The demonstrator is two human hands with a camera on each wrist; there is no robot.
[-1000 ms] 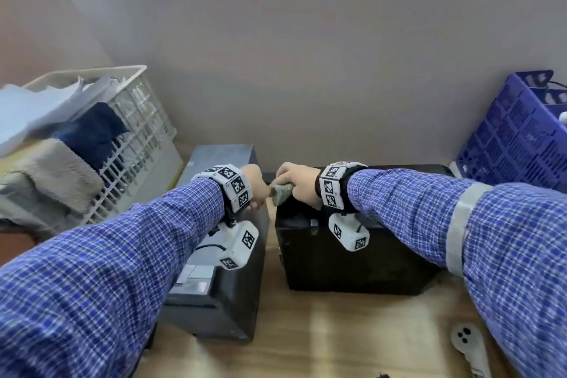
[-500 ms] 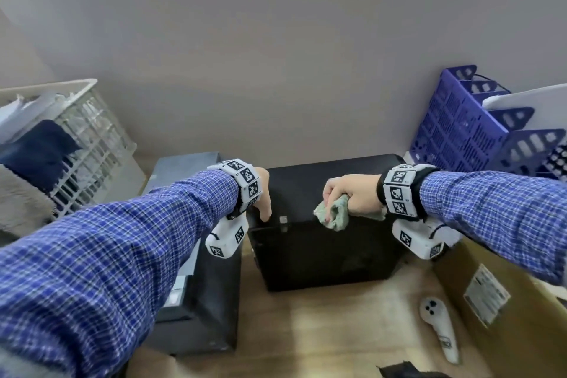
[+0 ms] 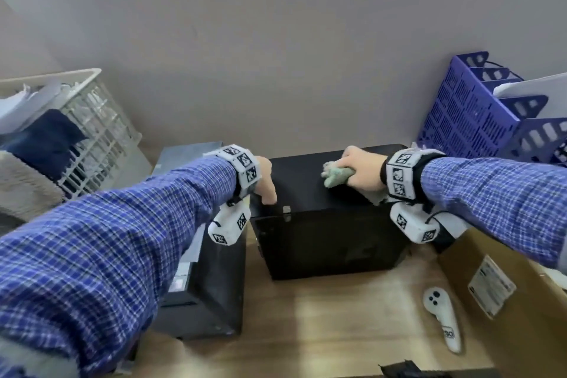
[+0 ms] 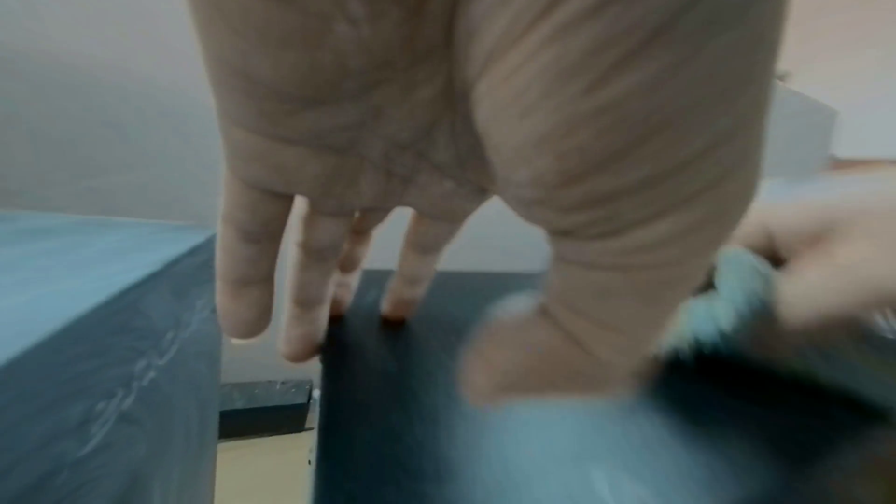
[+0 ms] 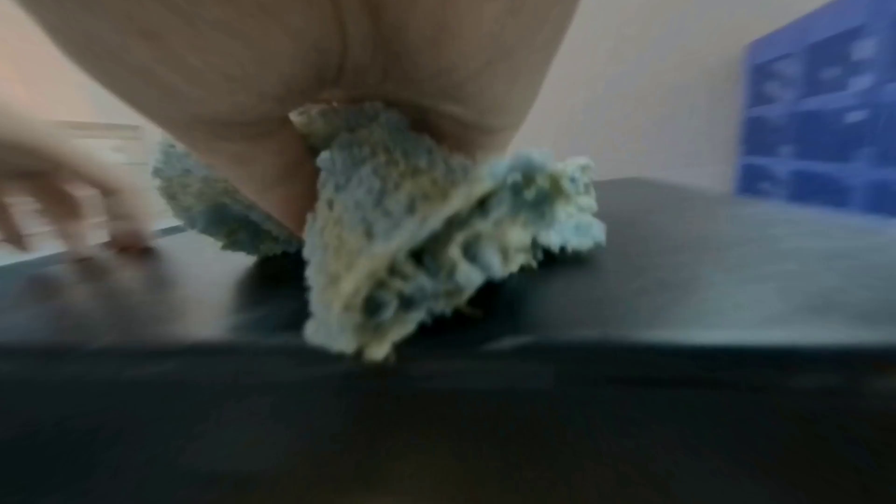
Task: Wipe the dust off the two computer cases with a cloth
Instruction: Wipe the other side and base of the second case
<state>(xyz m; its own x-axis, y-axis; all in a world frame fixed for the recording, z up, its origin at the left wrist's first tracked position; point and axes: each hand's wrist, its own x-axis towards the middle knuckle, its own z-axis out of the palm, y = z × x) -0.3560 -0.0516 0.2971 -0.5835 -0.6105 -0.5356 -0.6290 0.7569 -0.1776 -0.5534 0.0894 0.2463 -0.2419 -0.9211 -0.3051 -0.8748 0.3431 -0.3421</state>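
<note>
Two computer cases stand on the wooden floor: a grey-topped one [image 3: 211, 270] on the left and a black one [image 3: 325, 224] in the middle. My right hand [image 3: 356, 166] grips a bunched pale green cloth [image 3: 336, 175] and presses it on the black case's top [image 5: 678, 263], toward its right side. The cloth [image 5: 412, 236] bulges out under the palm. My left hand [image 3: 265, 184] rests with straight fingers [image 4: 310, 305] on the black case's left top edge [image 4: 388, 359], holding nothing. The grey case [image 4: 97, 301] lies just left of it.
A white wire basket [image 3: 92, 120] with folded cloths stands at the left. Blue plastic crates [image 3: 478, 113] stand at the right, against the wall. A cardboard box [image 3: 506, 301] and a white controller [image 3: 441, 319] lie on the floor at the lower right.
My right hand has carried the cloth from the black case's left corner rightward across its top. My left hand has shifted from beside the cloth to the case's left edge.
</note>
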